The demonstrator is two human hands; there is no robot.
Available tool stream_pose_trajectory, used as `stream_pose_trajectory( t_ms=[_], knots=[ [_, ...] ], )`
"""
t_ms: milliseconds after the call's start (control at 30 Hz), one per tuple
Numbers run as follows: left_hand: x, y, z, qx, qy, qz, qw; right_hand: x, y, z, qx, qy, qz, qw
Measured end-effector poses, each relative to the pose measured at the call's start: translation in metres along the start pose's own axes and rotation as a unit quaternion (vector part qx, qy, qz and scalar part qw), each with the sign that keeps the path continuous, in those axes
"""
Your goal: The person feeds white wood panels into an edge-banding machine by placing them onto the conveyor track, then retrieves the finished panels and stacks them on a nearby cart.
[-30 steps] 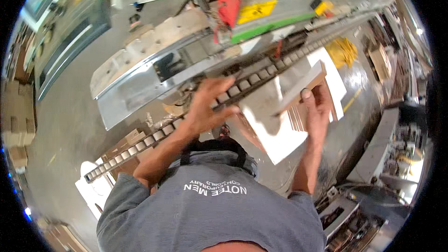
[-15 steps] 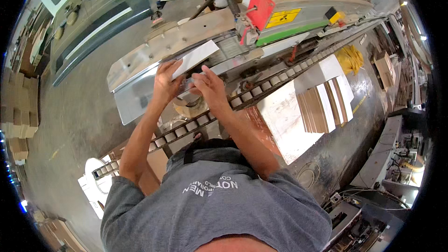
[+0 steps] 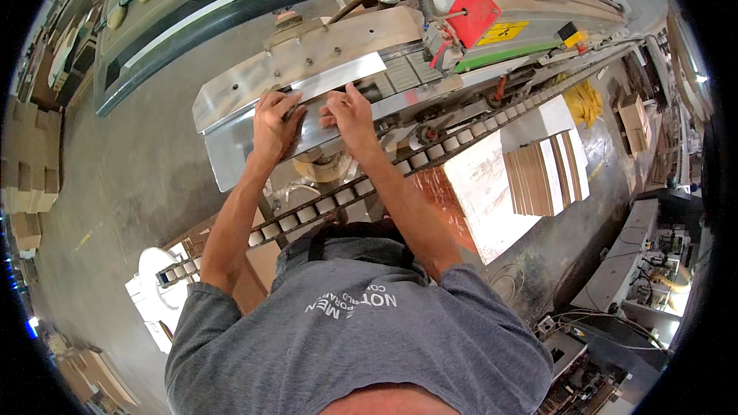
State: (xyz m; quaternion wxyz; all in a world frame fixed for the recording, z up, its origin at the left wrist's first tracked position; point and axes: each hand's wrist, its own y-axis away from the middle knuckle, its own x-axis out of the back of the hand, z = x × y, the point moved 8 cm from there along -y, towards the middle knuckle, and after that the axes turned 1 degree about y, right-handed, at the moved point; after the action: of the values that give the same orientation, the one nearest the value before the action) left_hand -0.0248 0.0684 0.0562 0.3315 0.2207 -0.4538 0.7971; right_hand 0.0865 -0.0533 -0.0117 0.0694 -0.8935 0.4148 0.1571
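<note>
My left hand (image 3: 272,127) is over a shiny metal tray (image 3: 229,155), fingers bent inward at the near end of a white flat strip (image 3: 342,77). The strip lies along the tray beside a raised metal guide plate (image 3: 250,83) with bolts. To the right, my right hand (image 3: 350,121) hovers over the tray's front part, its fingers curled and the thumb raised. Whatever either hand's fingers hold, if anything, is hidden. Ridged plates (image 3: 407,71) continue the channel beyond the strip, toward a machine head with a red plate (image 3: 473,12).
A roller track (image 3: 419,159) runs between my body and the tray. On a white board (image 3: 480,207) at the right stands a stack of brown and white cardboard (image 3: 538,175). A dark-edged machine panel (image 3: 207,19) is at the far left; yellow cloth (image 3: 584,104) lies far right.
My hands have come slightly apart, and the right hand's fingers are more curled. The white strip sits more in line with the guide plate. The whole view has shifted a little.
</note>
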Motion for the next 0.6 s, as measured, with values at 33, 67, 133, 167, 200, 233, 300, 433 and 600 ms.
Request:
stream_pose_trajectory(
  t_ms=[33,67,133,167,200,233,300,433,600],
  knots=[
    [0.000,-0.002,0.002,-0.015,0.015,0.009,1.000,0.000,-0.001,-0.002,0.003,-0.008,-0.001,1.000],
    [-0.004,-0.003,-0.003,-0.015,0.017,0.008,1.000,0.001,-0.002,-0.003,0.006,-0.016,-0.003,1.000],
    [-0.012,-0.006,-0.010,-0.014,0.035,0.003,0.999,0.004,-0.004,-0.002,-0.005,-0.018,0.000,1.000],
    [-0.015,-0.005,-0.012,-0.014,0.037,0.001,0.999,0.005,-0.005,0.000,-0.016,-0.020,0.000,1.000],
    [-0.015,-0.007,-0.008,-0.010,0.046,0.002,0.999,0.008,-0.006,0.000,-0.016,-0.021,0.004,1.000],
    [-0.016,-0.009,-0.006,-0.005,0.054,0.002,0.999,0.010,-0.007,0.000,-0.021,-0.011,0.005,1.000],
    [-0.021,-0.012,-0.003,-0.001,0.053,-0.011,0.999,0.017,-0.010,0.002,-0.027,-0.002,0.009,1.000],
    [-0.039,-0.020,0.002,0.025,0.066,-0.024,0.997,0.034,-0.016,-0.004,0.005,0.006,0.011,1.000],
    [-0.068,-0.035,0.017,-0.002,0.062,-0.022,0.998,0.064,-0.024,-0.024,0.051,0.009,0.061,0.997]
  ],
)
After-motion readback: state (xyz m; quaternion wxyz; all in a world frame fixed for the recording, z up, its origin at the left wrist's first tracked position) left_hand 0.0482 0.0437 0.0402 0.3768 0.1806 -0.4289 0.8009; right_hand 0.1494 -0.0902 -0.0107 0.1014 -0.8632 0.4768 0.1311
